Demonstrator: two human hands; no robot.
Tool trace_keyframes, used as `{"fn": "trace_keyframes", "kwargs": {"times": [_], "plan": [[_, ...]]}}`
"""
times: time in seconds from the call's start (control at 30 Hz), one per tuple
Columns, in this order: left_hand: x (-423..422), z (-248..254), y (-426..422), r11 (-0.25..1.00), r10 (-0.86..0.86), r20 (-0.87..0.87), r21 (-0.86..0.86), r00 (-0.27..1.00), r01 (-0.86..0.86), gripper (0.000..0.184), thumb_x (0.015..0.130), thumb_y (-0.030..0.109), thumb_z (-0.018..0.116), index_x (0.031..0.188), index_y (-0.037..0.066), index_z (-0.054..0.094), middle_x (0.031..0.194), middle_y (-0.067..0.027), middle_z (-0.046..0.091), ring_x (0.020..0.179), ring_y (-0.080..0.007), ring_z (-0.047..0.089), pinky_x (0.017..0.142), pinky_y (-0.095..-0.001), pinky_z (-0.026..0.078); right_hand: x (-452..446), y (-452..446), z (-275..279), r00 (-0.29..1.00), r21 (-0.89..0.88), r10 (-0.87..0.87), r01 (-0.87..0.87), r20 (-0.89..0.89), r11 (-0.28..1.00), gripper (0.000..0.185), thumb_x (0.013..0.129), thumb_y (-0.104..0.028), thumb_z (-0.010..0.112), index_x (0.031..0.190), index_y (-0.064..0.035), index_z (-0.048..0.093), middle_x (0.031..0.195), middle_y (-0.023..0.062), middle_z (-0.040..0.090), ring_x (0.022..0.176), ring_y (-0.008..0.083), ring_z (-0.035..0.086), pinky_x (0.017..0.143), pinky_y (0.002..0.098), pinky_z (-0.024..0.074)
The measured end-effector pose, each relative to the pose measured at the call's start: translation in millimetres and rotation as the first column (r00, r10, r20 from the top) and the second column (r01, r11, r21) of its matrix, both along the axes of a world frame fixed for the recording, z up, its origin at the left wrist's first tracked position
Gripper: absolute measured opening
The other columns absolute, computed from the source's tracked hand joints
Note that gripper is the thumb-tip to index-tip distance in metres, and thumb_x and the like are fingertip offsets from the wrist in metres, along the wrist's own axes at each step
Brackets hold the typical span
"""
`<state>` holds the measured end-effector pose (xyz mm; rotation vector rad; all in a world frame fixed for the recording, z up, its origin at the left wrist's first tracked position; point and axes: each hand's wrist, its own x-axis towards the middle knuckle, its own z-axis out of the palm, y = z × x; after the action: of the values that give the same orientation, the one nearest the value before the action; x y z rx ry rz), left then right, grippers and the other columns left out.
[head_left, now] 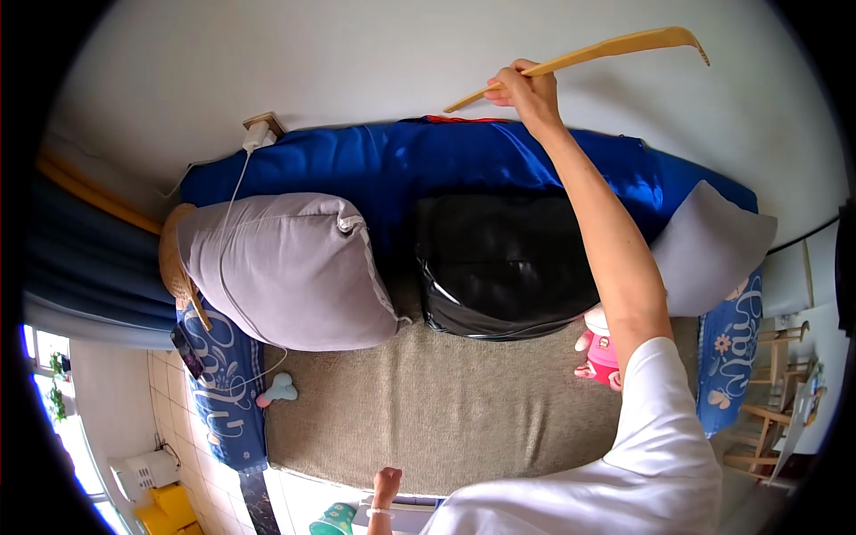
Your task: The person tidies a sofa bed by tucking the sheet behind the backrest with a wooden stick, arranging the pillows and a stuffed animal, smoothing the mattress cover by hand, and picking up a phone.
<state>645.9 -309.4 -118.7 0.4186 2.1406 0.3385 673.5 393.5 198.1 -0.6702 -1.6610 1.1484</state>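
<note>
My right hand [528, 89] is raised near the wall behind the sofa, its fingers wrapped round the handle of a bamboo back scratcher [615, 46]. The scratcher's curved, toothed end points to the upper right, and its thin end slants down to the left, near the blue cover [339, 160] on the sofa back. Below my right arm lies a black shiny cushion [508, 267]. My left hand [386, 482] is low at the sofa's front edge, fingers curled in, with nothing visible in it.
A large grey pillow [285, 276] and a smaller grey cushion [709, 250] lean on the sofa back. A plush toy [602, 358] is partly behind my arm. A white charger [259, 136] trails a cable to a phone [187, 354]. A bone-shaped toy [281, 388] lies on the seat [446, 401].
</note>
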Motion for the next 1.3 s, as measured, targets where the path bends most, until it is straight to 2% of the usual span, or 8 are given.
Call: {"fn": "trace_keyframes", "kwargs": {"times": [0.1,0.17,0.27,0.4,0.73,0.8,0.97,1.3], "plan": [[6,-4,-17,0.996,0.042,0.010,-0.078,0.999,-0.041,0.029,0.073,0.027,0.060,0.083,0.001,0.065,0.079,-0.0165,0.065,0.078,-0.0268,0.062,0.071,-0.0343,0.048,-10,-2,-4,1.000,0.003,0.006,-0.006,0.001,1.000,0.021,0.079,-0.016,0.049,0.072,0.0020,0.055,0.076,0.0175,0.063,0.067,0.0223,0.066,0.058,0.0259,0.0536],[7,-5,-23,0.994,0.042,0.018,-0.101,0.999,-0.040,0.029,0.073,0.027,0.060,0.084,0.001,0.065,0.079,-0.0165,0.065,0.078,-0.0275,0.062,0.071,-0.0343,0.048,-17,-1,-8,0.997,-0.045,-0.012,0.009,-0.079,0.999,0.019,0.074,-0.011,0.051,0.066,0.0059,0.054,0.065,0.0143,0.060,0.058,0.0197,0.064,0.052,0.0248,0.0526],[7,-11,-31,0.997,0.033,0.014,-0.074,0.999,-0.032,0.032,0.073,0.032,0.053,0.076,0.001,0.064,0.076,-0.0210,0.061,0.076,-0.0352,0.060,0.070,-0.0393,0.047,-24,1,-6,0.995,-0.058,-0.008,0.002,-0.102,0.998,0.019,0.073,-0.011,0.051,0.064,0.0056,0.053,0.064,0.0138,0.060,0.057,0.0194,0.064,0.051,0.0251,0.0523],[2,-8,-23,0.999,0.023,-0.006,-0.034,1.000,-0.023,0.031,0.073,0.031,0.053,0.077,0.002,0.065,0.077,-0.0199,0.062,0.077,-0.0350,0.060,0.070,-0.0395,0.047,-34,8,-12,0.999,-0.071,0.022,-0.024,-0.035,0.997,0.019,0.078,-0.013,0.049,0.071,0.0034,0.053,0.075,0.0169,0.062,0.065,0.0217,0.065,0.057,0.0252,0.0529],[-3,-8,7,0.997,0.071,0.022,0.013,0.997,-0.071,0.029,0.074,0.028,0.056,0.085,0.002,0.064,0.079,-0.0186,0.063,0.080,-0.0318,0.061,0.071,-0.0357,0.048,-46,15,-22,0.993,-0.048,0.042,-0.037,0.113,0.998,0.018,0.075,-0.013,0.051,0.068,0.0037,0.053,0.073,0.0171,0.061,0.064,0.0227,0.065,0.057,0.0270,0.0525],[-5,-9,11,0.997,0.075,0.015,-0.017,0.997,-0.074,0.030,0.074,0.029,0.058,0.085,0.002,0.065,0.081,-0.0151,0.065,0.077,-0.0265,0.062,0.069,-0.0342,0.047,-38,16,-19,0.994,-0.094,0.056,-0.047,0.096,0.994,0.018,0.076,-0.013,0.052,0.068,0.0033,0.053,0.074,0.0169,0.061,0.065,0.0226,0.065,0.057,0.0268,0.0526],[-5,6,20,0.999,0.052,-0.014,0.007,0.999,-0.052,0.029,0.072,0.028,0.057,0.085,0.003,0.065,0.080,-0.0163,0.064,0.078,-0.0306,0.062,0.072,-0.0357,0.048,-18,11,-16,0.986,-0.119,0.076,-0.094,-0.149,0.988,0.017,0.076,-0.011,0.052,0.068,0.0042,0.054,0.072,0.0150,0.061,0.064,0.0201,0.065,0.054,0.0248,0.0525],[7,-10,-11,0.999,0.017,0.017,-0.041,1.000,-0.016,0.031,0.071,0.030,0.054,0.077,0.002,0.065,0.074,-0.0185,0.063,0.075,-0.0330,0.061,0.070,-0.0380,0.047,-8,17,-17,0.994,-0.107,0.091,-0.097,-0.054,0.990,0.018,0.081,-0.013,0.048,0.072,0.0015,0.055,0.079,0.0177,0.063,0.069,0.0226,0.065,0.059,0.0267,0.0539]]}}
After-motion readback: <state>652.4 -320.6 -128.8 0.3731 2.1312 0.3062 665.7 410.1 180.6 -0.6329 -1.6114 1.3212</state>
